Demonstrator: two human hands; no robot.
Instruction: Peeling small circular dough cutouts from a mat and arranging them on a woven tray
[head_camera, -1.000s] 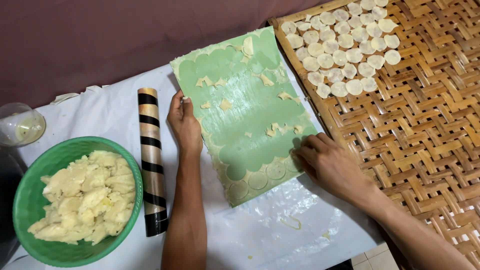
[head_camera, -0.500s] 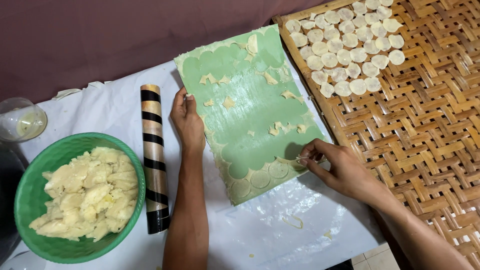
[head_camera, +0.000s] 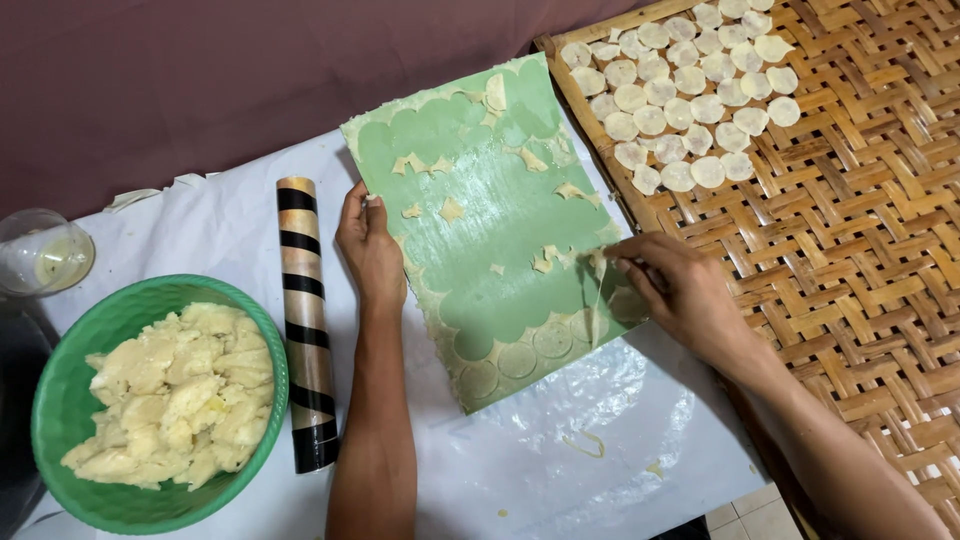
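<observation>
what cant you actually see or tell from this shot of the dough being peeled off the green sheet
Head view only:
- Right hand: the fingers' pinch on the dough strip is hidden by the hand itself.
- Green sheet: its left edge lies under the left hand.
- Woven tray: cut off by the top and right edges.
- Glass cup: contents too blurred to tell.

Left side's crowded: the striped roller (head_camera: 305, 325) lies just beside the left hand (head_camera: 370, 250), with the green bowl of dough (head_camera: 150, 400) touching it beyond. Right, the woven tray (head_camera: 850, 250) hems in the green sheet (head_camera: 490, 220). Open plastic-covered table (head_camera: 600, 450) lies nearer us, between the forearms.
</observation>
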